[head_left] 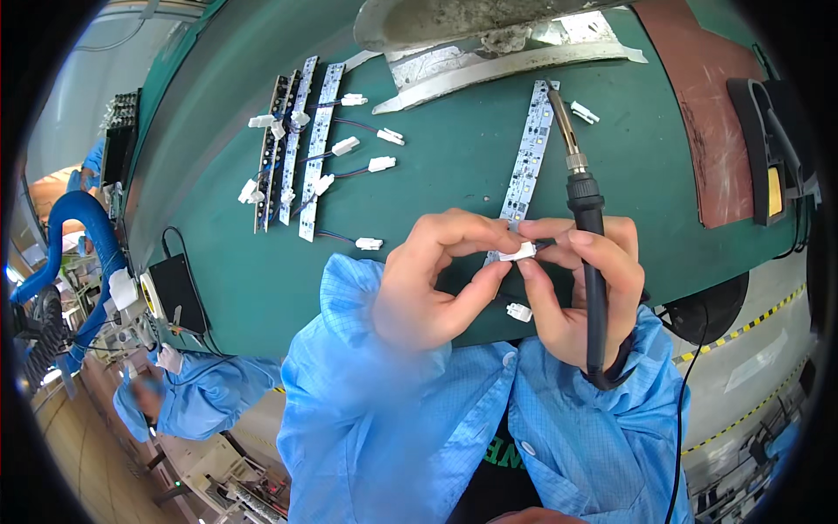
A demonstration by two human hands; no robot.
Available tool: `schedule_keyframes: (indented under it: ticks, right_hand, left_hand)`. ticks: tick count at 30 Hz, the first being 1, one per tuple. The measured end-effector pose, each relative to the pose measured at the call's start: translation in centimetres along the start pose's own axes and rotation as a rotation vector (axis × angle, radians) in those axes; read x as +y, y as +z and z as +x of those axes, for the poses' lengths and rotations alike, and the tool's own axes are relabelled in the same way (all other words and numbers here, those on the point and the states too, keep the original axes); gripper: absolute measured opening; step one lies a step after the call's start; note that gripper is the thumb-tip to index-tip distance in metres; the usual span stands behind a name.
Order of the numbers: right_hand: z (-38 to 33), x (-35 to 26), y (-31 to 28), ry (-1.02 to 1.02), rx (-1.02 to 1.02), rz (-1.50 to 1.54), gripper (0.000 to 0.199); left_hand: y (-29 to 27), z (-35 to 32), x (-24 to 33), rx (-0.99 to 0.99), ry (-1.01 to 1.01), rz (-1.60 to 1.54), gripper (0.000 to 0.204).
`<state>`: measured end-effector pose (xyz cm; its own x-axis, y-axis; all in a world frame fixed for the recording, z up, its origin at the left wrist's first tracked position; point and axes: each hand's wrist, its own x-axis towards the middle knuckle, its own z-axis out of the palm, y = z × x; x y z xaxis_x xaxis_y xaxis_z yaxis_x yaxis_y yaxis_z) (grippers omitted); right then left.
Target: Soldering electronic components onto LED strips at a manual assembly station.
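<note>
My left hand (pixel 428 284) pinches a small white plug connector (pixel 519 252) between thumb and forefinger. The thumb and fingertips of my right hand (pixel 580 306) close on its other side, where short dark wires come out. A soldering iron (pixel 587 199) also rests in my right hand, its black handle between the fingers and its tip pointing away from me. Beneath and beyond my hands lies a narrow white LED strip board (pixel 529 157), its near end partly covered by my fingers. One white connector (pixel 585 113) sits beside its far end, another (pixel 518 312) near the table edge.
Several strip boards (pixel 321 144) with wired white connectors lie on the green mat (pixel 436 188) at left. A grey metal fixture (pixel 471 22) spans the far side. On the right are a brown mat (pixel 711 113) and an iron stand (pixel 758 131) with yellow sponge. A co-worker (pixel 205 397) is at lower left.
</note>
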<state>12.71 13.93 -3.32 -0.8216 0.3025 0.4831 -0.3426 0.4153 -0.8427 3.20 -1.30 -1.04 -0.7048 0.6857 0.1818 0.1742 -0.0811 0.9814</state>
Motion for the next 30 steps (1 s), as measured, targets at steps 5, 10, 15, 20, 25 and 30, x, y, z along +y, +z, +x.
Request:
schedule_keyframes:
  ticks: [5,10,15,20,25,30]
  right_hand:
    - [-0.3,0.1,0.3,0.017,0.053,0.092,0.064]
    - [-0.1,0.1,0.3,-0.009,-0.003,0.098,0.065]
    - [-0.4,-0.2,0.0,-0.025,0.012,0.055,0.069]
    - [-0.2,0.1,1.2,-0.057,0.128,0.104,0.061]
    - [-0.4,-0.1,0.6,-0.062,0.024,0.075,0.069]
    - [-0.4,-0.7,0.5,-0.039,-0.009,0.023,0.067]
  left_hand:
    - [-0.5,-0.3,0.5,-0.059,-0.036,0.09,0.043]
    - [-1.2,0.1,1.0,-0.068,-0.057,0.067,0.043]
    - [-2.6,1.0,2.2,-0.048,-0.26,0.23,0.007]
    - [-3.1,1.5,2.4,-0.268,-0.435,0.231,0.007]
    - [-3.1,1.2,2.2,-0.265,-0.337,0.262,0.006]
    - [-3.3,1.3,1.9,-0.315,-0.279,0.288,0.008]
